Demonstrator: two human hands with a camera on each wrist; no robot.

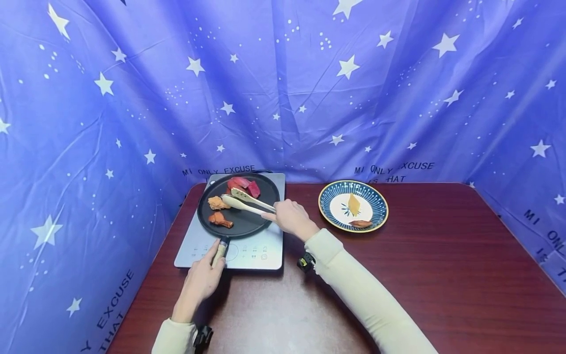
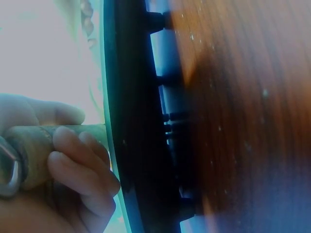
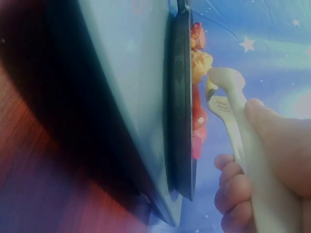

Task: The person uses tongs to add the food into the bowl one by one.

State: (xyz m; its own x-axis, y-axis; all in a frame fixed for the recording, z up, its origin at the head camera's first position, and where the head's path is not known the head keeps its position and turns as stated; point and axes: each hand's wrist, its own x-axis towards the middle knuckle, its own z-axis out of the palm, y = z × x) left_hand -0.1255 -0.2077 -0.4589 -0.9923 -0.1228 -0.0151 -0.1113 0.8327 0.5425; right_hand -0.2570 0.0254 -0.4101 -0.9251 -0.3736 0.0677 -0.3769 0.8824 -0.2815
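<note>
My left hand (image 1: 204, 275) grips the handle (image 1: 219, 253) of a black frying pan (image 1: 249, 223); the left wrist view shows its fingers curled round the handle (image 2: 36, 145). In the pan lie a brown drumstick (image 1: 220, 220), a golden fried piece (image 1: 216, 202) and red meat pieces (image 1: 240, 184). My right hand (image 1: 293, 219) holds pale tongs (image 1: 249, 205) over the pan. Between the tong tips, in the right wrist view, shows a small yellow and dark piece (image 3: 211, 88); its kind is unclear.
Under the pan is a silver induction cooker (image 1: 203, 250) on a dark red wooden table (image 1: 442, 260). To the right stands a blue-patterned plate (image 1: 325, 211) bearing a tan piece (image 1: 353, 204) and a brown piece (image 1: 361, 223). A blue starry curtain (image 1: 283, 98) surrounds the table.
</note>
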